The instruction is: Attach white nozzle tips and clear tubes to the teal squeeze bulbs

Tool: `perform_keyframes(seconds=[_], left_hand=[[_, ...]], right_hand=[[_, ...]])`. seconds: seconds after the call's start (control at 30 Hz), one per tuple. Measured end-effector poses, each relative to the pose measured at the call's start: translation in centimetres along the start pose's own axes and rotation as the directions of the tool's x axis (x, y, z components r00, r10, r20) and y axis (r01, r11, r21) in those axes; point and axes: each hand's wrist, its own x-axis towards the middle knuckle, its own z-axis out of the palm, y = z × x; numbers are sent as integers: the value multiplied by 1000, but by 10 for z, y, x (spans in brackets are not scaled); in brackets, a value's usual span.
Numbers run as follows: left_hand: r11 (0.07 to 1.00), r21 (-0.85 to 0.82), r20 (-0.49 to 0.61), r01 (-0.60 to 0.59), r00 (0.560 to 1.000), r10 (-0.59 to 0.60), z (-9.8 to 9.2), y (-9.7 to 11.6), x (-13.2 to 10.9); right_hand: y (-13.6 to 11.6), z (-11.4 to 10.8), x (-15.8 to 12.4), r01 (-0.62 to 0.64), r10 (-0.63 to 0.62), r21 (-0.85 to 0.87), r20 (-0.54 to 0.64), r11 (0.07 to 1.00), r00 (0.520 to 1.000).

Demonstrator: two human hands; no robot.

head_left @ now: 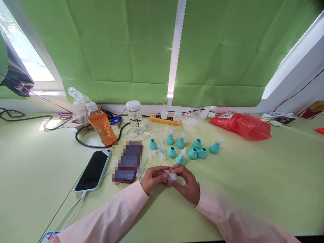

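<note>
- Translucent plastic tube (173, 176): held between both hands, above the counter (253, 195), near its front edge and about midway along it.
- Left hand (156, 178): fingers pinch the tube's left end, thumb on the near side; that end is mostly covered.
- Right hand (186, 182): fingers curl round the tube from above and below, pinching it; exact contact is partly hidden. The tube's rounded right end shows between them.
- Handling, judged by look: light, fairly stiff, smooth enough to slip or roll; a hard squeeze might crack or dent a thin wall. Best hold: thumb and fingertips around the barrel, leaving the ends free.
- Teal bulbs (193, 154): nine, on the counter beyond the hands, towards the back edge. Four carry translucent tips; five have open necks. Probably soft; grip low on the wide body.
- Loose translucent parts (162, 156): lie left of most bulbs; more lie beside the red-edged phone (129, 162). Small, easily scattered.
</note>
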Motion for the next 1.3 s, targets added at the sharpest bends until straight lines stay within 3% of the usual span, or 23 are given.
perform_keyframes(seconds=[0.13,0.27,0.33,0.4,0.47,0.5,0.53,0.63,0.73,0.83,0.9,0.97,1.07,1.1,1.17,1.3], left_hand=[[990,-97,117,104,989,-92,-3,1,0],[992,-96,82,78,994,-71,-4,3,-1],[991,-122,8,62,998,-62,-4,3,0],[989,-137,-47,51,997,-58,-6,2,1],[987,-153,-64,47,996,-57,-8,1,3],[984,-171,-67,48,996,-60,-9,0,3],[980,-194,-69,52,995,-66,-10,-1,4],[961,-273,-80,51,994,-75,-11,-3,6],[954,-296,-66,43,996,-65,-10,-1,6],[957,-285,-47,45,997,-61,-9,1,6],[959,-277,-40,54,997,-67,-9,2,6],[963,-261,-32,62,997,-73,-9,2,6],[972,-226,-23,57,998,-64,-9,1,6],[976,-213,-29,50,998,-58,-9,0,6],[981,-194,-61,29,997,-42,-8,-1,6],[982,-184,-127,-30,992,7,-9,1,5]], right_hand=[[0,-2,0,62,-60,-77,22,995,998],[-2,-4,-4,140,-137,-170,29,976,990],[-1,-12,-2,191,-210,-229,-60,954,976],[1,-27,5,247,-331,-357,-198,901,923],[5,-46,17,267,-497,-572,-292,775,818],[7,-56,23,225,-544,-683,-294,695,786],[10,-65,30,162,-555,-776,-272,609,786],[21,-84,44,-92,-431,-932,-248,352,868],[31,-87,46,-183,-284,-959,-242,219,928],[34,-84,43,-136,-264,-960,-201,245,943],[32,-83,42,-103,-341,-941,-216,321,915],[27,-81,41,-39,-467,-889,-276,456,840],[18,-75,35,211,-592,-707,-348,675,727],[16,-71,31,301,-601,-629,-339,717,723],[12,-63,23,411,-596,-522,-256,748,761],[8,-46,8,451,-526,-599,58,662,849]])
